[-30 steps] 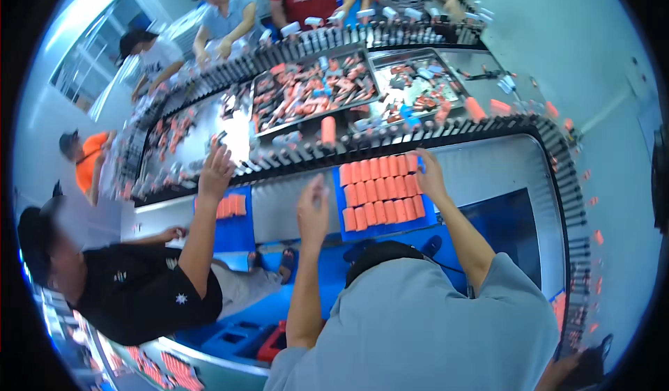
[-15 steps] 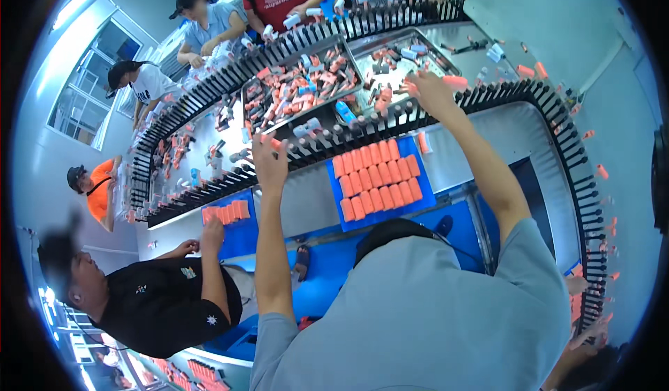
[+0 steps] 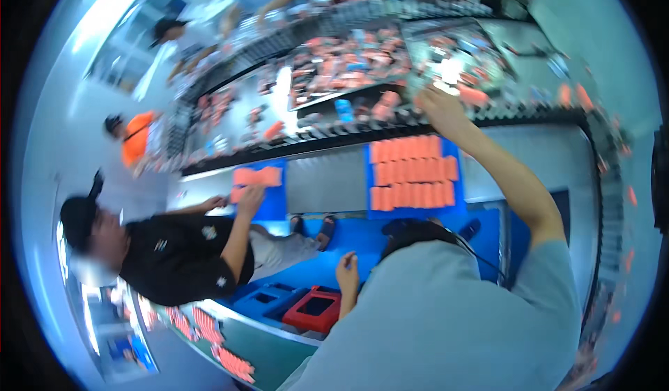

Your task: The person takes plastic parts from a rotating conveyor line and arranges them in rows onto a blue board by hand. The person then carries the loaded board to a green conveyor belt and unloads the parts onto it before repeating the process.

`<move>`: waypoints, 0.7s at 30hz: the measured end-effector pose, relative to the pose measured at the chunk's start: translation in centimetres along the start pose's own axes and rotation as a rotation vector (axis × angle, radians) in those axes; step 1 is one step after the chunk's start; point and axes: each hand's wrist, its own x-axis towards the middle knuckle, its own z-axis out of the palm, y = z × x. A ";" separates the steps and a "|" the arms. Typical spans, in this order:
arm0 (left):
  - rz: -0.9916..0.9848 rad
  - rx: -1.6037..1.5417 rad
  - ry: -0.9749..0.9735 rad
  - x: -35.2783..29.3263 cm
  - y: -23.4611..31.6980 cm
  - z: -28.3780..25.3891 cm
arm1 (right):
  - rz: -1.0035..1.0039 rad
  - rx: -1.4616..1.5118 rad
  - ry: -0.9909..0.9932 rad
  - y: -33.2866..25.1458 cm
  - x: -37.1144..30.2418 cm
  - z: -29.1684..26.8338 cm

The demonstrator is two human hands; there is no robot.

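My right hand (image 3: 440,109) reaches over the belt of upright black pegs (image 3: 512,116), beside an orange cylinder-shaped piece (image 3: 474,96). Its fingers are smeared by motion, and whether they grip anything cannot be made out. Down beside my body is my left hand (image 3: 347,272), away from the belt, its fingers loosely bent and nothing visible in them. Between my body and the belt lies a blue mat (image 3: 411,215), with orange cylindrical pieces (image 3: 411,171) in neat rows on it.
Past the pegs, a metal tray (image 3: 298,105) holds a heap of orange and dark parts, and a second tray (image 3: 491,35) lies right of it. A co-worker in black (image 3: 188,255) stands at left by another blue mat (image 3: 272,210). A red bin (image 3: 313,310) stands low behind.
My left hand has dropped from the belt to beside my body. My right hand stays over the belt. The view has shifted and blurred, bringing the red bin into sight.
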 end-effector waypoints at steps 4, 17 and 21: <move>-0.100 -0.032 -0.015 -2.2 0.5 0.1 | 0.001 0.020 0.047 -5.1 -3.3 -3.1; -0.056 -0.067 -0.004 3.8 1.5 0.4 | 1.079 0.319 0.166 -1.5 -14.1 6.7; -0.058 -0.091 -0.030 3.9 1.4 0.3 | 1.044 0.183 -0.023 -0.8 -15.7 10.1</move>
